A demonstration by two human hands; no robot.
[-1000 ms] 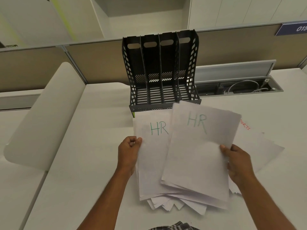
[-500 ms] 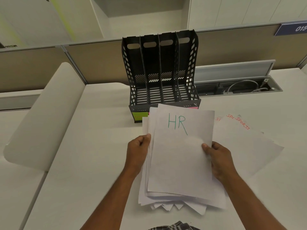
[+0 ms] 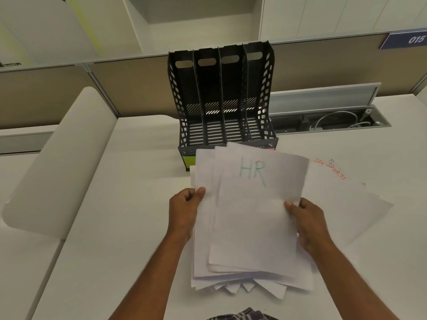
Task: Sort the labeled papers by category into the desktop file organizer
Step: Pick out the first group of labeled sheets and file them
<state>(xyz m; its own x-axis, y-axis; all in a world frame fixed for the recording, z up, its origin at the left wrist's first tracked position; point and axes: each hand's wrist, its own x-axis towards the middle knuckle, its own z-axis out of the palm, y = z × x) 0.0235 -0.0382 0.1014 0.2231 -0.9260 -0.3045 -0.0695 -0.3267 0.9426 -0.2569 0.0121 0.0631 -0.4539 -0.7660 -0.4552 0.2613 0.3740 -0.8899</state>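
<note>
Papers: a stack of white sheets (image 3: 251, 227) held up between both hands, just in front of the file organizer, its top edge hiding part of the organizer's front lip.
Top sheet: marked "HR" (image 3: 253, 172) in green near its upper edge; the sheets beneath are fanned out a little at the left and bottom edges.
Left hand (image 3: 183, 210): closed on the left edge of the stack, thumb on the front face, fingers curled behind.
Right hand (image 3: 308, 221): closed on the right edge of the stack, thumb on the front face, fingers behind the sheets.
File organizer (image 3: 223, 98): black plastic, four upright slots, standing on the table against the partition; no paper shows in any of the four slots.
Slot labels: a green tag (image 3: 189, 160) on the front lip at the left, a pink one (image 3: 270, 147) at the right, both mostly covered by the stack; their writing cannot be read.
Loose sheets (image 3: 346, 199): lying flat on the table to the right of the stack, partly under it; two show "SPORTS" (image 3: 336, 172) in red.
Table (image 3: 115, 204): white, carrying the organizer and the loose sheets.
Cable tray (image 3: 330, 121): open recess with wires, to the right of the organizer, along the partition.
</note>
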